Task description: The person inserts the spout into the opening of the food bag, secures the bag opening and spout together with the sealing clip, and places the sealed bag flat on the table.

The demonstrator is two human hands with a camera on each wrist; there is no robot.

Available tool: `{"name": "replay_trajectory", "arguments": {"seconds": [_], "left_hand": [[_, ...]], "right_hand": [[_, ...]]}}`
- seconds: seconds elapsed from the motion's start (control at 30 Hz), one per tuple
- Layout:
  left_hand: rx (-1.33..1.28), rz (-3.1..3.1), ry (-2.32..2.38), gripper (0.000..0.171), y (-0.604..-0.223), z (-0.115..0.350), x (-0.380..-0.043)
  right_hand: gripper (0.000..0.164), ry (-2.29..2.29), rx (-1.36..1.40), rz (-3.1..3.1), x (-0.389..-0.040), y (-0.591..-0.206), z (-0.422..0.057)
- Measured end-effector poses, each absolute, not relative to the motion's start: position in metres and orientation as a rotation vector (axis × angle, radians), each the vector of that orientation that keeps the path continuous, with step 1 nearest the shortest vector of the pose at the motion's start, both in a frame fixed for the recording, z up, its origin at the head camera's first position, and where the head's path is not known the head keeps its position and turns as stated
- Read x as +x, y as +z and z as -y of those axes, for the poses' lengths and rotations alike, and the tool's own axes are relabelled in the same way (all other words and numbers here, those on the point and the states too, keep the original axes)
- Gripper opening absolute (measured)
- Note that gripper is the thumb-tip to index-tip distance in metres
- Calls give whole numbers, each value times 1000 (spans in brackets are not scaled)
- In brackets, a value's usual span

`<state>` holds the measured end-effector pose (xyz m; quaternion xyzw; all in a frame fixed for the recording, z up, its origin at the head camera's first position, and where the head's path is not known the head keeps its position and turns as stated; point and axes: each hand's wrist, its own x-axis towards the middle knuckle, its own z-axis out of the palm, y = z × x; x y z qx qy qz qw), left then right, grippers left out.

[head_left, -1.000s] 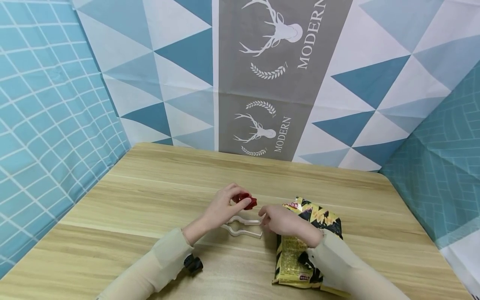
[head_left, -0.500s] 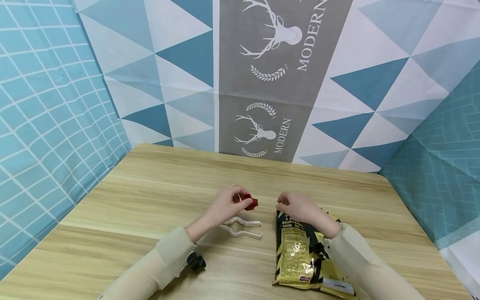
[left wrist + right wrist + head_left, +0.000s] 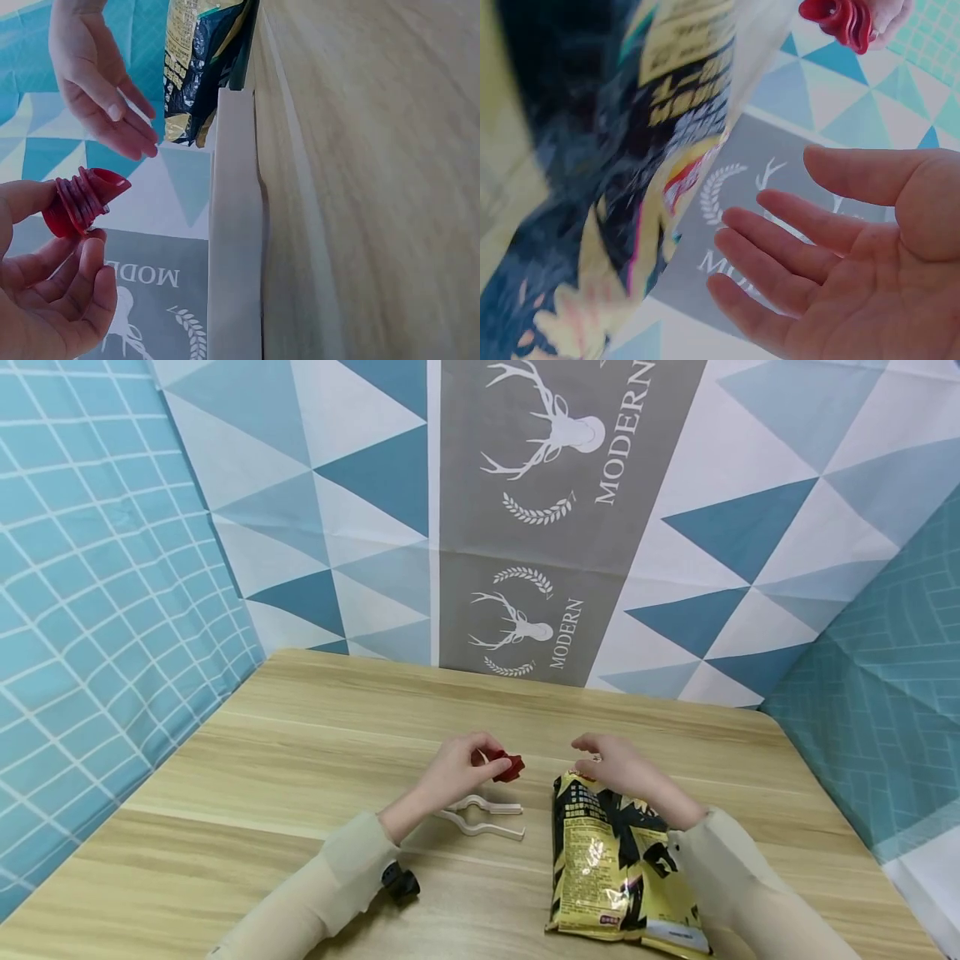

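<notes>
My left hand (image 3: 459, 770) pinches a small red plastic spout (image 3: 511, 767) between thumb and fingers, above the table. In the left wrist view the spout (image 3: 79, 199) has ribbed rings and a slanted open mouth. A white bag clip (image 3: 501, 808) lies on the table just below it, its two long arms spread apart. Over the top edge of a gold and black snack bag (image 3: 592, 864) hovers my right hand (image 3: 622, 768), fingers extended and holding nothing. The right wrist view shows its open palm (image 3: 855, 270) beside the bag. The sleeve covers the bag's right side.
The wooden table (image 3: 337, 735) carries the bag at front right and the clip near the middle. A patterned cloth wall (image 3: 360, 527) stands behind it. Black wrist cameras (image 3: 401, 882) hang beneath the sleeves.
My right hand has moved away from the clip, up and to the right, uncovering more of the bag, and its fingers have spread. The left hand keeps the spout, shifting slightly right.
</notes>
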<state>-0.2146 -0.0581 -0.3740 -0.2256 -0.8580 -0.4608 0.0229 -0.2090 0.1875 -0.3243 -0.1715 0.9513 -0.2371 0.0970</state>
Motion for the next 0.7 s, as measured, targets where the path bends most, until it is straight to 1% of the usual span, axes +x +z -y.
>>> {"name": "replay_trajectory", "arguments": {"seconds": [0.2, 0.4, 0.53, 0.7], "left_hand": [[-689, 2680, -1455, 18, -375, 54, -221], [-685, 2700, -1557, 23, -378, 52, -227], [-692, 2700, -1578, 22, -382, 51, -229], [-686, 2695, -1569, 21, -383, 47, -231]], "right_hand": [[41, -685, -528, -2824, -212, -325, -200], [51, -687, -461, -2794, -218, -331, -212], [56, -697, -439, -2752, -224, -335, -222], [56, -713, -446, -2699, -231, -340, -231]]}}
